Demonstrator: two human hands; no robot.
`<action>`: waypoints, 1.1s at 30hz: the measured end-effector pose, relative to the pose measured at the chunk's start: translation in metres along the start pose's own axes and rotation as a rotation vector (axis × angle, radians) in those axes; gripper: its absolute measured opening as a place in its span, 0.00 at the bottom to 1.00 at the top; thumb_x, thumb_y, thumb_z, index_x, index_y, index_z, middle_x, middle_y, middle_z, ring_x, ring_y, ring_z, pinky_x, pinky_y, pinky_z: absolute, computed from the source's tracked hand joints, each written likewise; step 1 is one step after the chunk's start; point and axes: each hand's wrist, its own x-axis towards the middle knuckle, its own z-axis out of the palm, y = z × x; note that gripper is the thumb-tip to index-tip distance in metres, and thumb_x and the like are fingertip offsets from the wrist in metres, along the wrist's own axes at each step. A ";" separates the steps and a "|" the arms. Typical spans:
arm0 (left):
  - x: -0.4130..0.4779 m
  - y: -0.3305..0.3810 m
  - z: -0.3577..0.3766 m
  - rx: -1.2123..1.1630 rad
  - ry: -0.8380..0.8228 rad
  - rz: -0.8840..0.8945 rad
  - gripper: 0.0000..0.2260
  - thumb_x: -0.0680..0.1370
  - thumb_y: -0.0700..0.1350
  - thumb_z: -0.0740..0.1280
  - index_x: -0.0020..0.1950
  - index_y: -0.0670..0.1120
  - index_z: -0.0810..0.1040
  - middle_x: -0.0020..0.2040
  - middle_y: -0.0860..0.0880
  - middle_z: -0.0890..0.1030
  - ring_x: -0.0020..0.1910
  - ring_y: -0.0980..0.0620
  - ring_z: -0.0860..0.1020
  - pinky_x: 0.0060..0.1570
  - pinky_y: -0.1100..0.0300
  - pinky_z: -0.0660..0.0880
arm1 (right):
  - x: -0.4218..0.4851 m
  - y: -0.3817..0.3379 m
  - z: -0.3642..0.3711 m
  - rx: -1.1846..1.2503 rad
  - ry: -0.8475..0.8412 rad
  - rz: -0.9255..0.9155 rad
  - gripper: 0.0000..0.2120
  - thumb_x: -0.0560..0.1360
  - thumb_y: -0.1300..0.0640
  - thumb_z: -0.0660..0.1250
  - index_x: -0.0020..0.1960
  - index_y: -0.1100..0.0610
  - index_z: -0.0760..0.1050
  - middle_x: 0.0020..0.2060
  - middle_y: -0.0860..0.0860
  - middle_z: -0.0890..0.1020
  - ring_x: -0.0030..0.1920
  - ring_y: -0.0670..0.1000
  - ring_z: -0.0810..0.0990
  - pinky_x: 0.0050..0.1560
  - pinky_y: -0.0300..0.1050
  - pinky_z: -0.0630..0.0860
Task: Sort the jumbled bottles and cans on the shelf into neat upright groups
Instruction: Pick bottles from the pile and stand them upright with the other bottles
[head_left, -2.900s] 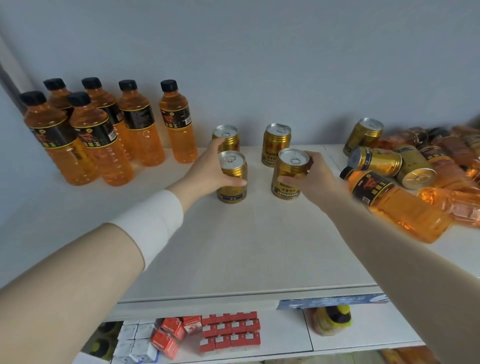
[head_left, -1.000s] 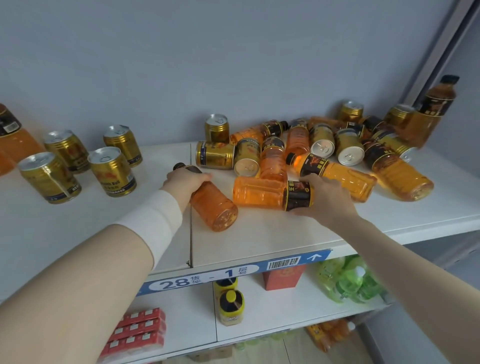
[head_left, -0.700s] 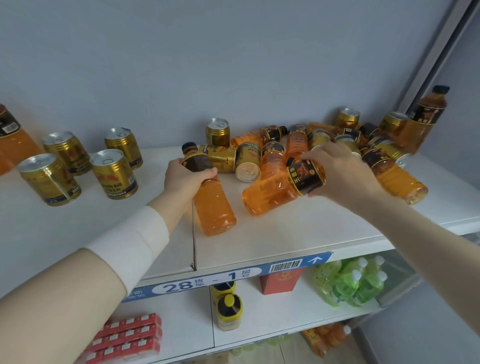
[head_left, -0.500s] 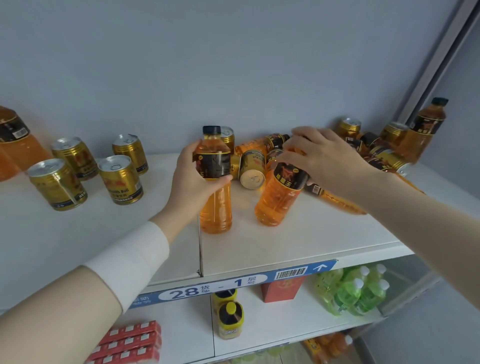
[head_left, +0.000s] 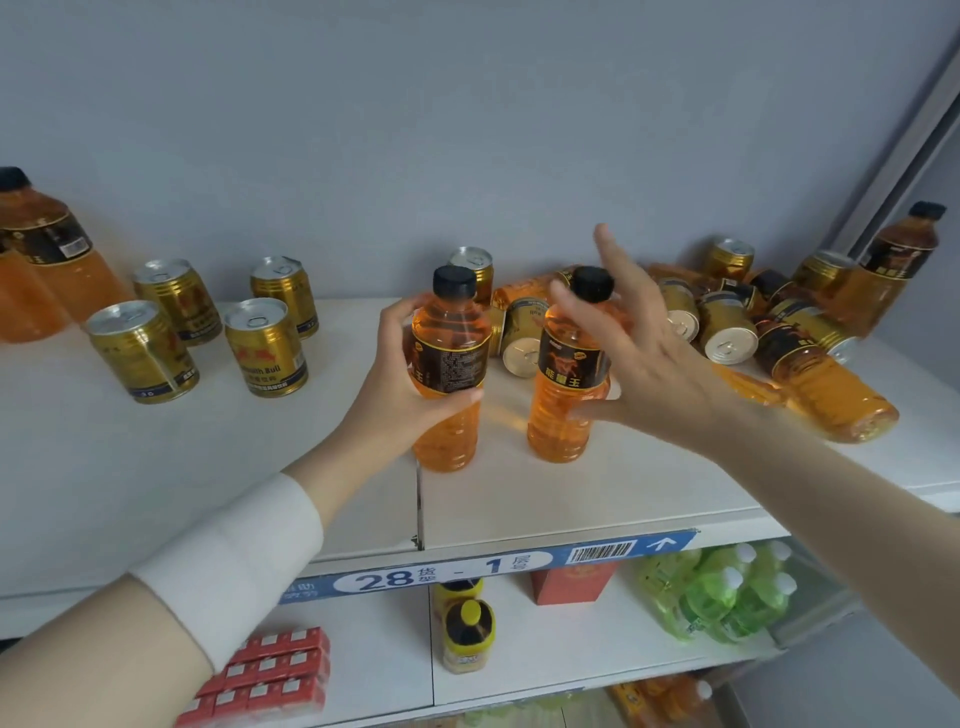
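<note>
From the head view, the white shelf (head_left: 208, 467) holds many orange drink bottles and gold cans.

The left hand (head_left: 395, 379) is wrapped around the left bottle (head_left: 452, 358), with the fingers behind it and the thumb in front on the dark label. This bottle is upright in the middle of the shelf, near the front. A white band (head_left: 234, 561) sits on the left arm.

The right bottle (head_left: 569, 364) stands upright just beside it, on its own bottom. The right hand (head_left: 639, 353) is spread wide with straight fingers and holds nothing. Its thumb looks like it touches the low part of the right bottle.

Four standing cans (head_left: 265, 345) are in a little group on the left. Further left, big orange bottles (head_left: 47, 249) stand at the edge of the picture. One more can (head_left: 472, 265) stands behind the left bottle.

On the right is a messy pile (head_left: 727, 322) of cans and bottles lying on their sides. A long bottle (head_left: 826, 384) lies at the front of the pile. Another bottle (head_left: 898, 260) leans in the far right corner.

A blue strip (head_left: 467, 564) on the shelf edge reads 28 and 1. Below it are red boxes (head_left: 275, 670), a yellow jar (head_left: 467, 634) and green bottles (head_left: 727, 597).
</note>
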 end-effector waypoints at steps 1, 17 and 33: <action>-0.001 0.000 -0.002 -0.025 -0.015 -0.018 0.39 0.63 0.40 0.78 0.63 0.60 0.58 0.62 0.64 0.67 0.63 0.61 0.70 0.64 0.60 0.68 | -0.007 -0.007 0.007 0.107 0.092 0.115 0.56 0.57 0.42 0.77 0.75 0.50 0.47 0.73 0.64 0.45 0.76 0.55 0.50 0.71 0.44 0.60; -0.007 0.021 -0.035 0.162 0.145 -0.171 0.29 0.63 0.50 0.78 0.60 0.49 0.72 0.59 0.50 0.78 0.61 0.51 0.74 0.63 0.47 0.72 | -0.024 -0.070 0.066 0.683 0.192 1.098 0.35 0.64 0.48 0.76 0.66 0.57 0.69 0.60 0.55 0.78 0.59 0.55 0.76 0.57 0.47 0.72; -0.065 0.024 -0.370 0.391 0.475 -0.181 0.32 0.58 0.56 0.78 0.59 0.49 0.73 0.57 0.51 0.80 0.57 0.51 0.78 0.60 0.46 0.74 | 0.204 -0.317 0.075 1.154 0.046 0.722 0.31 0.58 0.52 0.80 0.57 0.55 0.71 0.45 0.44 0.79 0.46 0.43 0.79 0.46 0.39 0.76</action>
